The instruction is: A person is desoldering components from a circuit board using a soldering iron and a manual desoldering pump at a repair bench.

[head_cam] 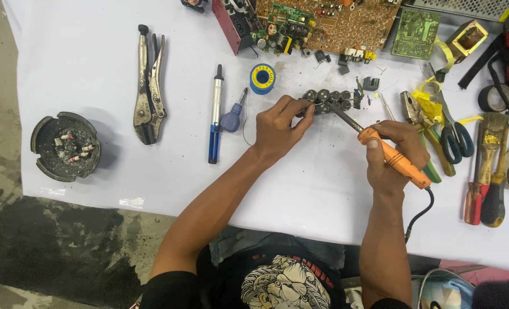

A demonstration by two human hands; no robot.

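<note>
My right hand (393, 153) grips an orange-handled soldering iron (393, 157) whose dark metal tip reaches up-left to a small strip of round dark components (329, 98) on the white table (83, 68). My left hand (278, 127) pinches the left end of that strip, with a thin solder wire hanging from the fingers. A blue spool of solder (262, 78) stands just above the left hand.
Left of my hands lie a blue-and-silver desoldering pump (215, 117), a small blue screwdriver (234, 114), locking pliers (150, 91) and an ashtray (66, 146). Circuit boards (329, 23) sit at the top. Scissors (452, 133), pliers, a brush (491, 137) and screwdrivers crowd the right.
</note>
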